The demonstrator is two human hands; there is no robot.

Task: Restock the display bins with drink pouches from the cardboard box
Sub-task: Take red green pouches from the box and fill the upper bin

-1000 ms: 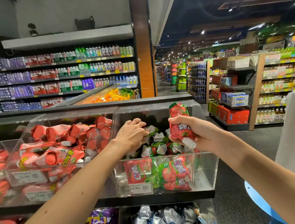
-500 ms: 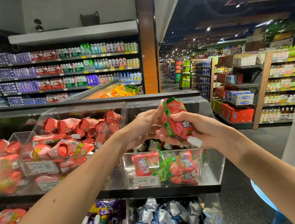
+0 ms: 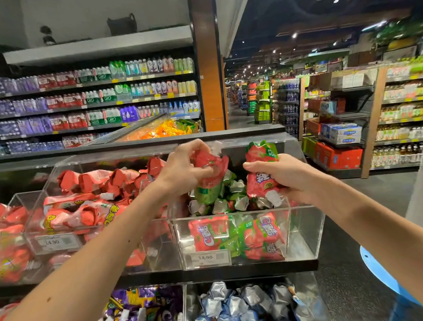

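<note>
Head view: two bare forearms are seen entering from 7 and 4 o'clock and meeting over a clear bin (image 3: 306, 231) at frame centre.

Left hand (image 3: 183, 170): fingers and thumb are curled round a red-and-green pouch (image 3: 208, 178), which is gripped at its red upper end. Its green end hangs down toward 6 o'clock, just above the pile in the bin.

Right hand (image 3: 284, 177): fingers are curled round a second pouch (image 3: 259, 174), gripped at its lower half. Its top stands clear of the hand toward 12 o'clock; a white cap (image 3: 271, 196) is seen at its lower end, beside the palm. The two pouches are held near each other but apart, with the left one at 9 o'clock of the right one.

Bin contents: a pile of pouches (image 3: 259, 232) of the same red-and-green kind is seen inside, with silver ends turned up at the top of the pile. A price label (image 3: 207, 257) reading 14.90 is fixed to the front wall at 6 o'clock.

Surroundings: a neighbouring bin (image 3: 61, 167) at 9 o'clock is filled with pink-red pouches (image 3: 94, 195). On the tier below, purple pouches (image 3: 131, 318) are noted at 7 o'clock and silver-blue pouches (image 3: 242, 307) at 6 o'clock. Shelves of bottles (image 3: 94, 98) are seen at 10 o'clock in the background. A blue curved object (image 3: 381, 268) at 4 o'clock is cut off by the right arm; what it is cannot be told.
</note>
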